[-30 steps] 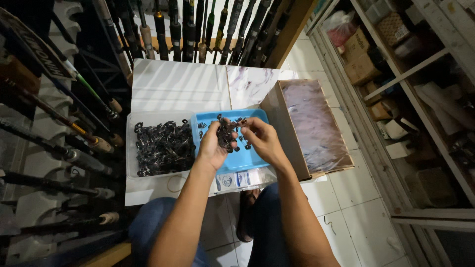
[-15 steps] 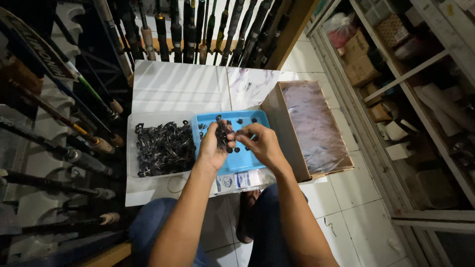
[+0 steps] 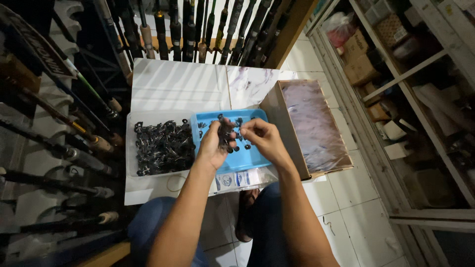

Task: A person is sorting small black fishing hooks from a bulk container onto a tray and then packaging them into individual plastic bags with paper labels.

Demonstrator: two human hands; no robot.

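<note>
small black parts [image 3: 226, 136] in hands too tiny to identify

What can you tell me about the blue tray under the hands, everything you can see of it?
The blue tray is a shallow rectangular one, plastic by the look, with a raised rim. It lies flat on the white tabletop, between a clear tray of small black parts and an open cardboard box. A few loose black parts lie in it. The left hand, holding a bunch of black parts, and the right hand hover over it, hiding its middle.
</note>
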